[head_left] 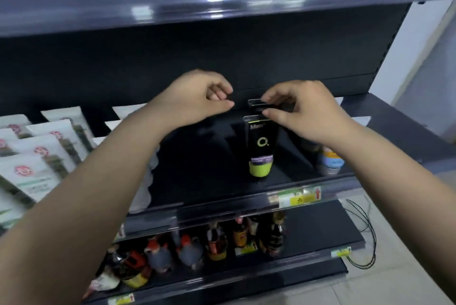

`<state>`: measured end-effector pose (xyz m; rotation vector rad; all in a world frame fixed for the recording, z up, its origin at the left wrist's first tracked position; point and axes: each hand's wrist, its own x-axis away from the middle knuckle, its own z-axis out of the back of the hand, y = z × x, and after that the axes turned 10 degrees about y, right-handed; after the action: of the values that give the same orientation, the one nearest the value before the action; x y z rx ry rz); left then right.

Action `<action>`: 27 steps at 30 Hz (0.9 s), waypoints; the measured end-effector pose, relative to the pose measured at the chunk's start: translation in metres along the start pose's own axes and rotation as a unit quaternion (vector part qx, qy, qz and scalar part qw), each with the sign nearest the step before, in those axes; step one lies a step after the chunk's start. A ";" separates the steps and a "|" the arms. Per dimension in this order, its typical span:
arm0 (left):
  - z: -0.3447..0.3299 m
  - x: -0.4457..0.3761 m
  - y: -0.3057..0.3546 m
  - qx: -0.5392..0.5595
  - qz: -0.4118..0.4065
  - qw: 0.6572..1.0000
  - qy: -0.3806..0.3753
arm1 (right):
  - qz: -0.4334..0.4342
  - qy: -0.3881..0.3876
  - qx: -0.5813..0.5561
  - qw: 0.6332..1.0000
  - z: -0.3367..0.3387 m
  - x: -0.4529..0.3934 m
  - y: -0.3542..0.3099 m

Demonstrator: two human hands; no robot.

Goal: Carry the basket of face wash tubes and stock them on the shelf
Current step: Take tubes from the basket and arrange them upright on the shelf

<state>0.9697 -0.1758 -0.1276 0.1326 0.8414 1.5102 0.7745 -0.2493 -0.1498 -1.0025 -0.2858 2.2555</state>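
Observation:
A black face wash tube (pixel 260 146) with a lime green cap stands cap-down on the dark shelf (pixel 209 176), near its middle. Directly behind it stands a second black tube (pixel 256 104), and my right hand (pixel 303 112) pinches its flat top edge between thumb and fingers. My left hand (pixel 197 102) hovers to the left of the tubes with its fingers curled and nothing in it. The basket is out of view.
White pouches (pixel 42 154) fill the shelf's left side, partly behind my left forearm. A small bottle with an orange and blue label (pixel 330 159) stands at the right. Sauce bottles (pixel 217 240) line the shelf below. A black wire loop (pixel 365 235) hangs at the right end.

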 end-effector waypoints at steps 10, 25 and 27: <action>-0.083 0.028 0.010 0.119 0.121 0.977 0.127 | -0.086 0.044 -0.035 0.995 0.052 0.040 0.095; -0.128 0.060 0.006 0.299 0.232 0.916 0.134 | -0.255 0.020 -0.385 0.887 0.018 0.076 0.164; -0.130 0.062 0.008 0.300 0.231 0.917 0.127 | -0.250 0.004 -0.411 0.877 0.016 0.075 0.164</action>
<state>0.8815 -0.1732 -0.2414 0.6368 1.5540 1.6762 0.6478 -0.3261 -0.2539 -1.1533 -1.4122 1.6285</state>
